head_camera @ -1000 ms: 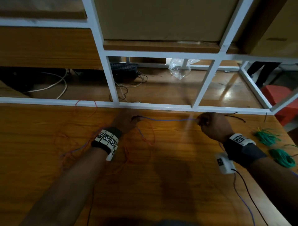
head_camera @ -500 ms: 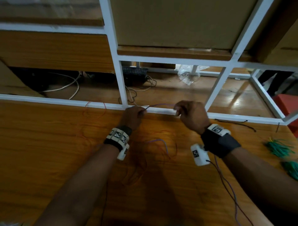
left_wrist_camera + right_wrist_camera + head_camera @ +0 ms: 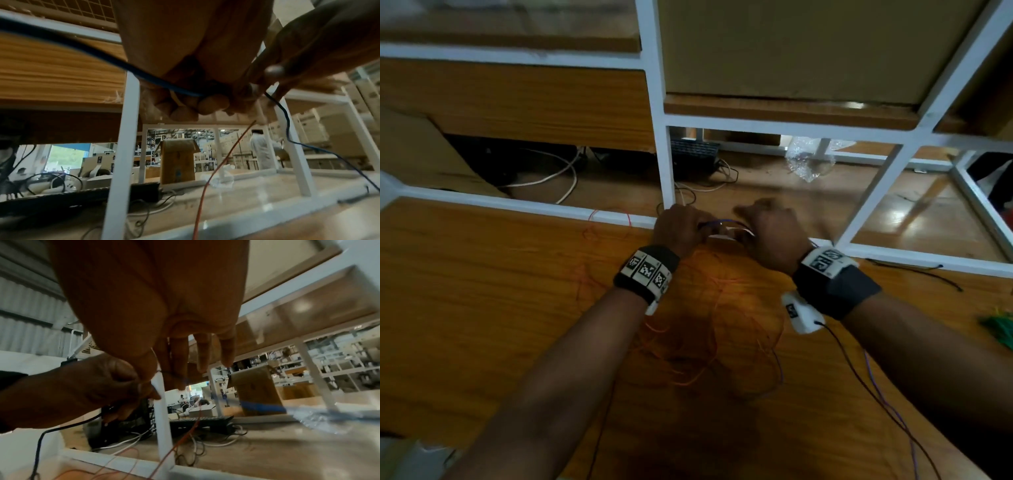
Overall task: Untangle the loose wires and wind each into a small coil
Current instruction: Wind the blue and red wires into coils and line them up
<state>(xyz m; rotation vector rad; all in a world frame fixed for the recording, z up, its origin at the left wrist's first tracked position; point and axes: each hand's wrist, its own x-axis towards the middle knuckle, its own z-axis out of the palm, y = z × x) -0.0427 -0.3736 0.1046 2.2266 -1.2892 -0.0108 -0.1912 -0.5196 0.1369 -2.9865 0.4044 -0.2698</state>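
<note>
While the wooden table [image 3: 482,308] fills the lower head view, a white metal frame [image 3: 664,161] rises along its far edge at 12 o'clock. Loose orange wires [image 3: 698,346] sprawl tangled over the tabletop at centre, between the 2 forearms. A bundle of green wires [image 3: 1000,329] lies at 3 o'clock near the table's right edge. Both hands meet at the frame's bottom rail, just past 12 o'clock from the tangle. The left hand [image 3: 679,229] has its fingers curled tight round a blue wire [image 3: 164,82], which runs through the fist. The right hand [image 3: 770,233] pinches the same wire between thumb and forefinger, its other fingers [image 3: 202,353] hanging straight down. One orange strand [image 3: 216,172] dangles below the left fist.
</note>
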